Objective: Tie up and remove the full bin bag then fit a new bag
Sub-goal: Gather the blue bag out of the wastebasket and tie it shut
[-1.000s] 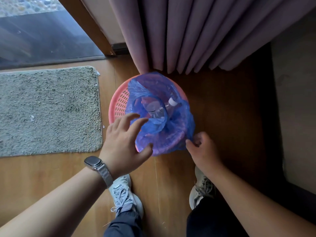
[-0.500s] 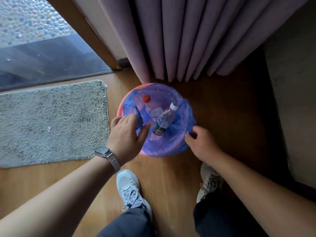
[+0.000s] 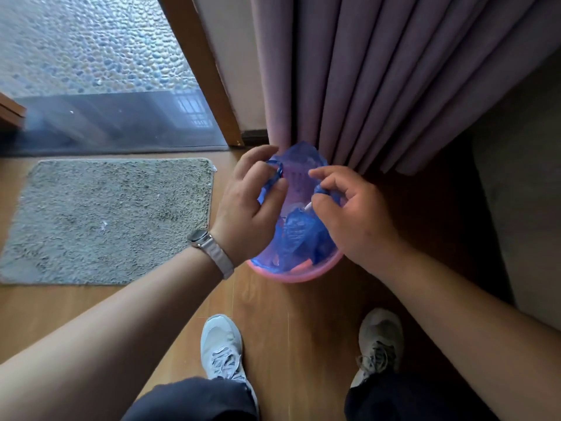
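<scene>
Bin bag (image 3: 299,235): blue, in the pink bin (image 3: 303,276) on the wooden floor (image 3: 297,323), against the curtain (image 3: 379,80).
Left hand (image 3: 247,214): grip pinched on a gathered strip of bag edge.
Right hand (image 3: 349,214): grip closed on the opposite strip.
Contents: possibly a bottle, mostly hidden.
Mat (image 3: 109,220): left of bin.

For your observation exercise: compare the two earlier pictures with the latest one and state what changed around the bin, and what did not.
Both hands rose from the bin's near edge to above its mouth. The left hand and right hand each now pinch a gathered strip of the blue bag, pulled up and inward off the rim. The bottles, plain earlier, are mostly covered. The pink bin, mat and curtain stayed put.
</scene>
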The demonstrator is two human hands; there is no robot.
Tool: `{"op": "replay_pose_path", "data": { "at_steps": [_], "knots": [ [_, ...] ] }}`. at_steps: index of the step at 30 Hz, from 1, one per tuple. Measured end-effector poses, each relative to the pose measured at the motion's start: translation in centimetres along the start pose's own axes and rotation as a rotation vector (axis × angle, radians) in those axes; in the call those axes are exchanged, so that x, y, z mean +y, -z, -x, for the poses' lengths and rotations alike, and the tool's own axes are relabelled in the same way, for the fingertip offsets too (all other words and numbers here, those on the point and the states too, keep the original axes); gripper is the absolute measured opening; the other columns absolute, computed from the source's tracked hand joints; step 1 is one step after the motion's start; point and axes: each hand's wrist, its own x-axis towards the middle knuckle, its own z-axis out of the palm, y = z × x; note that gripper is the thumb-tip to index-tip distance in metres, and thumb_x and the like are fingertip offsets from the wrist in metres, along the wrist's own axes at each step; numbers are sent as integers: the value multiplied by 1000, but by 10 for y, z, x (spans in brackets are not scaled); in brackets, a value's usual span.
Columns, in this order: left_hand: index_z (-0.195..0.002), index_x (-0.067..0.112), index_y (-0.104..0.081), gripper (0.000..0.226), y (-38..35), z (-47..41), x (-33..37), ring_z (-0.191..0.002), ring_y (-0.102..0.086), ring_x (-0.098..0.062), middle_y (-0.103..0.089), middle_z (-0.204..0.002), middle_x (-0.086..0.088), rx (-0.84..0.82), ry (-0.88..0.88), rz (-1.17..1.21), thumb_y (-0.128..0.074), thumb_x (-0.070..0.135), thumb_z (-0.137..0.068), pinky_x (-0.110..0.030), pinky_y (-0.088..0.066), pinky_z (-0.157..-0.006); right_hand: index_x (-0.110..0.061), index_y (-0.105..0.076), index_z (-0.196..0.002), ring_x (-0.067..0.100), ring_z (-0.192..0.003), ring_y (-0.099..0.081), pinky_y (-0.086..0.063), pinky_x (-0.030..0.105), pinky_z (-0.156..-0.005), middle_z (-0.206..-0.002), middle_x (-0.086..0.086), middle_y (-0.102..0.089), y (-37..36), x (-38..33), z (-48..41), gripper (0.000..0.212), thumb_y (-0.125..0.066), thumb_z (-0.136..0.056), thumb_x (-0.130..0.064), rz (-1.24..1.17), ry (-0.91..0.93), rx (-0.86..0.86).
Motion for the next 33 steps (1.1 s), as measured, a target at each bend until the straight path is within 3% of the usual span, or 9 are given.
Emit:
{"op": "replay_pose_path", "data": {
  "at_steps": [3,6,9,12,17,22,28,30,33],
  "knots": [
    [-91,7,-58,26,16,5,20,-85,-60,-23,-66,-91,-10,0,111,113,-49,31,-94,-42,-47,-78,-7,-64,-81,26,-78,-64,-53,43,-76,-79,10,-68,-4,-20,5,18,-54,-80,-22,-95,-37,61],
    [-86,6,-54,28,30,14,42,-75,-57,-39,-62,-78,-19,62,157,187,-51,34,-91,-53,-46,-71,-11,-59,-78,31,-75,-63,-52,48,-74,-75,14,-65,-4,-40,19,10,-56,-87,-13,-113,7,99],
    [-85,9,-55,19,45,18,67,-71,-58,-32,-61,-76,-22,120,200,360,-54,27,-90,-42,-48,-68,-15,-58,-81,26,-74,-63,-53,43,-74,-73,10,-66,0,-61,35,11,-56,-91,-11,-155,32,152],
    [-85,20,-59,7,59,15,89,-67,-55,-18,-58,-70,-10,192,220,528,-55,21,-90,-25,-48,-67,-13,-60,-90,17,-68,-64,-52,31,-69,-70,5,-65,5,-76,46,7,-54,-94,-13,-195,57,168],
    [-87,25,-63,9,54,23,114,-59,-51,-19,-53,-65,-3,163,245,655,-55,24,-92,-34,-49,-63,-29,-64,-104,12,-76,-64,-54,34,-75,-76,-11,-65,5,-85,58,18,-53,-92,-23,-159,85,160],
    [-92,13,-58,12,35,35,120,-52,-45,-11,-50,-57,2,-39,398,832,-47,17,-88,-24,-39,-53,-15,-61,-123,15,-113,-58,-45,39,-100,-114,-2,-64,0,-70,62,40,-48,-86,-16,-68,144,55],
    [-95,12,-50,11,37,21,116,-50,-36,-12,-40,-51,2,-84,409,812,-42,13,-87,-23,-31,-50,-40,-64,-101,-1,-94,-62,-48,16,-83,-97,-12,-68,7,-68,39,40,-49,-81,-10,-137,158,-65],
    [-98,9,-46,8,39,14,112,-50,-35,-16,-40,-51,-1,-111,391,793,-45,8,-90,-25,-31,-50,-33,-68,-96,6,-89,-64,-51,23,-82,-89,-8,-69,10,-66,34,31,-50,-83,-11,-119,185,-74],
    [-105,5,-42,12,41,8,107,-49,-40,-16,-46,-53,-5,-97,425,804,-42,-4,-98,-25,-35,-49,-10,-66,-87,24,-80,-64,-51,48,-77,-80,7,-68,10,-63,30,17,-50,-88,-14,-131,196,-97]
  ]
}}
